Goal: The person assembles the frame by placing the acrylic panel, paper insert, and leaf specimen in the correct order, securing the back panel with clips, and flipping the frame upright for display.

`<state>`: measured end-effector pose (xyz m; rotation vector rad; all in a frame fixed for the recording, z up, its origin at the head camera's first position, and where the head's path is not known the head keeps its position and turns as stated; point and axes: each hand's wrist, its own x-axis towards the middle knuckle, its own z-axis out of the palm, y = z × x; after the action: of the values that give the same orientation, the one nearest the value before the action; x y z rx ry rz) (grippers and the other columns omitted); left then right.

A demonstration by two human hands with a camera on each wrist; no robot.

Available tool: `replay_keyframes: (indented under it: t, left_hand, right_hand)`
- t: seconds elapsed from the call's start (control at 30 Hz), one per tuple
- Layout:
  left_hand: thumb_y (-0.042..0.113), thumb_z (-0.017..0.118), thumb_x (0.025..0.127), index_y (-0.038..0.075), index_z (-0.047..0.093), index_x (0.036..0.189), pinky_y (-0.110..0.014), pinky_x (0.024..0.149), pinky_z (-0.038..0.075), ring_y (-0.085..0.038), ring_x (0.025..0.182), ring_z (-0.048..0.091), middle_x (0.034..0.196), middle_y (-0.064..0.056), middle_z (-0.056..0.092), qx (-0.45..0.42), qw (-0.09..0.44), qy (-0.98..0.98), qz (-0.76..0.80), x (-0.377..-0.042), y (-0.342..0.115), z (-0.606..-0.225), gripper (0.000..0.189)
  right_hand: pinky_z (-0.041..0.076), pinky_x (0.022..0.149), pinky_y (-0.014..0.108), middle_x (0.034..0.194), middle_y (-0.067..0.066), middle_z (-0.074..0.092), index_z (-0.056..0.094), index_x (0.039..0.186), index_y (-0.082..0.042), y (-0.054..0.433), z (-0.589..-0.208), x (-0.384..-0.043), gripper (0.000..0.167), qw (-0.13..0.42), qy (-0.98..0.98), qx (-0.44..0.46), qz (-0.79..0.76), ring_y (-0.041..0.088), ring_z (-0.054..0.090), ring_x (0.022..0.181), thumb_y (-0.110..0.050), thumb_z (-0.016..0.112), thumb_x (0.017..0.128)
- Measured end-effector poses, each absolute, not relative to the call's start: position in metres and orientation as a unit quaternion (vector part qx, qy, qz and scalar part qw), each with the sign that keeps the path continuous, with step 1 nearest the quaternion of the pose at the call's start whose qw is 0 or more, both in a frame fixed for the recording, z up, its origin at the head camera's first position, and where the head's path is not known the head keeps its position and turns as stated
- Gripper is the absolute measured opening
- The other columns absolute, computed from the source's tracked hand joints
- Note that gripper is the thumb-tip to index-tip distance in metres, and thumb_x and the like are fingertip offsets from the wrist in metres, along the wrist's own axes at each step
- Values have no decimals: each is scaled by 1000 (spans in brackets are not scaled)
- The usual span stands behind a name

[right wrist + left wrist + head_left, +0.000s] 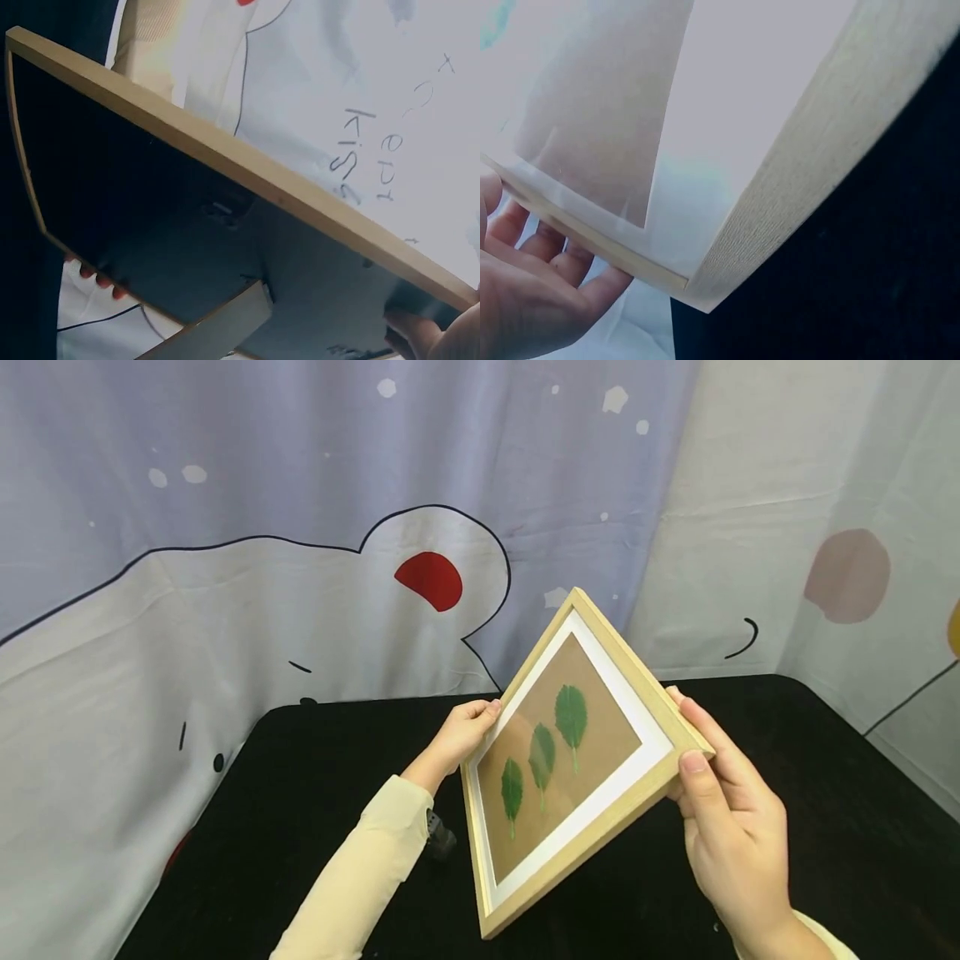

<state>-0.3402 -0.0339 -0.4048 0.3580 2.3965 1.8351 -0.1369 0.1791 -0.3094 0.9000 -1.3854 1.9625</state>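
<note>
A pale wooden picture frame (pixel 596 835) with a white mat and three green leaves (pixel 542 756) on brown backing is held tilted above the black table. Its left edge is gripped by my left hand (pixel 461 735), thumb in front; the left wrist view shows the fingers (pixel 574 262) along that edge. At the right corner my right hand (pixel 738 827) holds the frame, thumb on the front and fingers behind. From the right wrist, the dark back panel (pixel 135 187) faces the camera, with a support leg (pixel 225 322) standing out from it.
The black tabletop (pixel 322 777) extends beneath and around the frame. Behind it hangs a printed curtain (pixel 300 468) in lilac and white, meeting the table's back edge. A dark device (pixel 438 837) sits at the left wrist by the cream sleeve (pixel 360 868).
</note>
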Motion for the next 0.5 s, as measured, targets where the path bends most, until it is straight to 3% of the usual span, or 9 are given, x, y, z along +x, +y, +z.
replay_keyframes:
  t: [0.27,0.5]
  left_hand:
    - [36,51,100,0,67,99,-26,67,42,-13,76,51,80,1,57,59,8,783,619,-337,-53,-404,39]
    - [40,51,99,2,68,101,-28,71,44,-17,81,53,88,-4,62,17,-17,797,604,-330,-70,-400,41]
  right_hand:
    - [48,94,28,143,20,46,35,139,17,185,-307,-165,40,258,-506,352,744,25,49,128,11,32,99]
    - [48,93,26,141,16,50,39,139,12,191,-307,-185,39,231,-517,351,746,22,52,126,3,36,102]
